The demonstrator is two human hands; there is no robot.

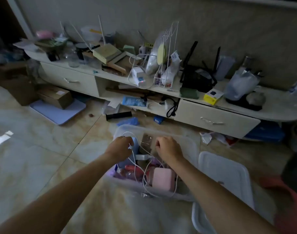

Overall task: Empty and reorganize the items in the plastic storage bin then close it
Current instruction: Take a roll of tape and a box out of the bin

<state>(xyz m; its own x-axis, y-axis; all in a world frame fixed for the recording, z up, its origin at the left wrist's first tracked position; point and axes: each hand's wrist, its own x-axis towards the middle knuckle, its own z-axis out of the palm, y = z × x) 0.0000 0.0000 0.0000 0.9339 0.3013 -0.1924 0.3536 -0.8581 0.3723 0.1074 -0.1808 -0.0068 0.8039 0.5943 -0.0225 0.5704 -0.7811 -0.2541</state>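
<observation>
A dim room with a glossy tiled floor (43, 149) holds the clear plastic storage bin (193, 149), which sits open just in front of a long, cluttered cream counter (212, 115), with its lid (228, 174) laid flat on the floor right beside the bin, presumably so the contents can be reached. Both hands are down inside the bin: the left hand (121, 147) is curled around a loop of white cable (136, 168), probably lifting it free of the tangle, while the right hand (168, 148) has its fingers bent downward, though whether it grips anything cannot be told. The bin looks translucent and is still crowded, a pink case (163, 179) at its near side and a white charger (141, 157) at its middle.
</observation>
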